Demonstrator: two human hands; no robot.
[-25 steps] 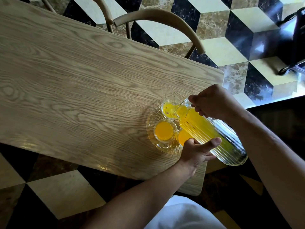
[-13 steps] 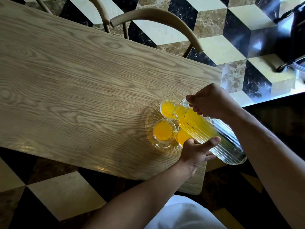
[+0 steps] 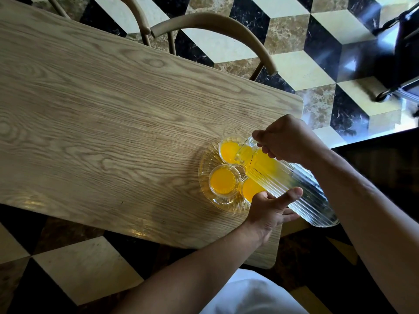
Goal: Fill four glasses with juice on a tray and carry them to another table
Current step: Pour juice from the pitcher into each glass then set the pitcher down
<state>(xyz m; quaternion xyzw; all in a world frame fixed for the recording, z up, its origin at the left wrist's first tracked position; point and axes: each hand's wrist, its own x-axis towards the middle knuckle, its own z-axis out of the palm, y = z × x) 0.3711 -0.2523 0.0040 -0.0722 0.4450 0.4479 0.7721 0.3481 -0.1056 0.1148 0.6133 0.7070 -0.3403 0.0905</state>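
Head view: I see right hand [image 3: 286, 141] clamped on tilted pitcher [image 3: 292, 180], left hand [image 3: 271, 207] cupping its underside; I'd ease the tilt, keeping the spout over the far glass [image 3: 229, 150].

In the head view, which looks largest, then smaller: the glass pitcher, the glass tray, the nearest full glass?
1. Glass pitcher, though it is nearer the camera, so unsure against the tray.
2. Glass tray.
3. Nearest full glass, clearly smallest.

Glass tray [image 3: 205, 175] on wooden table [image 3: 102, 123]
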